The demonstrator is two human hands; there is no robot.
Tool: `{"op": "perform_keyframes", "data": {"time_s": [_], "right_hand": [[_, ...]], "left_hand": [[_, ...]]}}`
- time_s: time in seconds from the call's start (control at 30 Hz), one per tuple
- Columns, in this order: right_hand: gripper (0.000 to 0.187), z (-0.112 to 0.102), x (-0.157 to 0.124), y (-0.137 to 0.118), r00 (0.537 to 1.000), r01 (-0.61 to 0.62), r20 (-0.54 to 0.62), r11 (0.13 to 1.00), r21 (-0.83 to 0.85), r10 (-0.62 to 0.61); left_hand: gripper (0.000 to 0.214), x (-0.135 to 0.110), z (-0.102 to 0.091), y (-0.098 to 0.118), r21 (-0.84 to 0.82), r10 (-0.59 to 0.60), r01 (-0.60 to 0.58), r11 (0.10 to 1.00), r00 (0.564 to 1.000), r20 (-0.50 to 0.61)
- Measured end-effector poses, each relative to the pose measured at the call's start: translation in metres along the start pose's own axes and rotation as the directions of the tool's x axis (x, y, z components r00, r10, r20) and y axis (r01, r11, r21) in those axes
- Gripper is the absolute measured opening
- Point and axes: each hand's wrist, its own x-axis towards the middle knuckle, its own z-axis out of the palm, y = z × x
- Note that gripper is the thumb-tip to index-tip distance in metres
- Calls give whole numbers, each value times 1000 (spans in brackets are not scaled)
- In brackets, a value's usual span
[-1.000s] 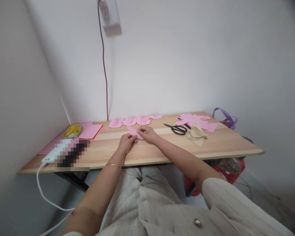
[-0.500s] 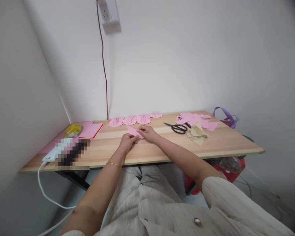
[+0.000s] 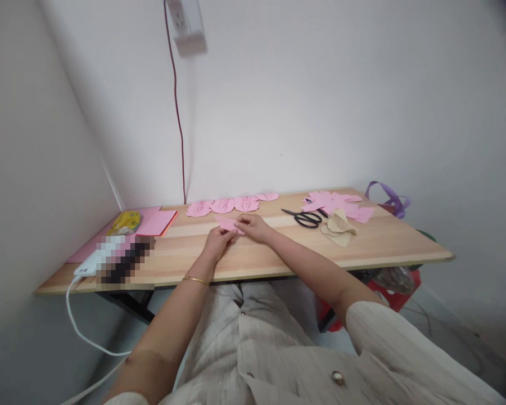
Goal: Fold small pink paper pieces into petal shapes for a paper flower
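Between my hands is a small piece of pink paper (image 3: 226,222), just above the wooden table. My left hand (image 3: 220,243) pinches its near edge with thumb and fingers. From the right, my right hand (image 3: 253,227) grips the same paper, its fingertips close to those of the left. Part of the paper is hidden under my fingers. Behind it, along the wall, lies a row of several pink paper cutouts (image 3: 222,205) with jagged edges. A pair of black scissors (image 3: 307,219) rests to the right of my right hand.
Right of the scissors are a crumpled beige cloth (image 3: 339,229) and a heap of pink paper scraps (image 3: 335,203). Pink sheets (image 3: 157,223), a yellow packet (image 3: 125,223) and a white power strip (image 3: 88,264) with a cable lie left. A purple ribbon (image 3: 390,197) hangs beyond the table (image 3: 261,261).
The visible part of the pink paper looks slightly flatter and lower between my fingers. Both hands stay in nearly the same place, still holding it.
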Motion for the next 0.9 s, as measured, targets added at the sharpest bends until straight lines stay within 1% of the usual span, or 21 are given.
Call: {"op": "perform_keyframes", "data": {"time_s": [0.13, 0.23, 0.33, 0.43, 0.53, 0.6, 0.77, 0.9], "right_hand": [[31, -1, 1, -2, 999, -33, 8, 999, 19, 33], [32, -3, 2, -3, 998, -63, -14, 995, 80, 65], [35, -6, 2, -2, 986, -144, -57, 976, 166, 155], [36, -4, 2, 1, 972, -218, -35, 944, 245, 234], [40, 2, 1, 4, 976, -212, 17, 922, 324, 218], [39, 6, -1, 5, 982, -187, 34, 924, 334, 186], [34, 9, -4, 4, 990, -128, -18, 955, 268, 138], [30, 7, -3, 7, 988, -145, -9, 962, 231, 152]], "left_hand": [[32, 1, -1, 1, -96, -28, 24, 995, 999, -35], [33, 2, -1, 4, -187, -39, 25, 982, 997, -67], [34, 3, -2, 7, -278, -60, 26, 960, 991, -116], [33, 3, -4, 9, -334, -94, 38, 942, 983, -155], [31, 3, -5, 10, -357, -112, 52, 933, 982, -150], [30, 2, -4, 10, -355, -113, 63, 933, 986, -122], [31, 2, -3, 7, -287, -118, 91, 954, 990, -77], [31, 3, -4, 6, -300, -119, 83, 950, 987, -105]]}}
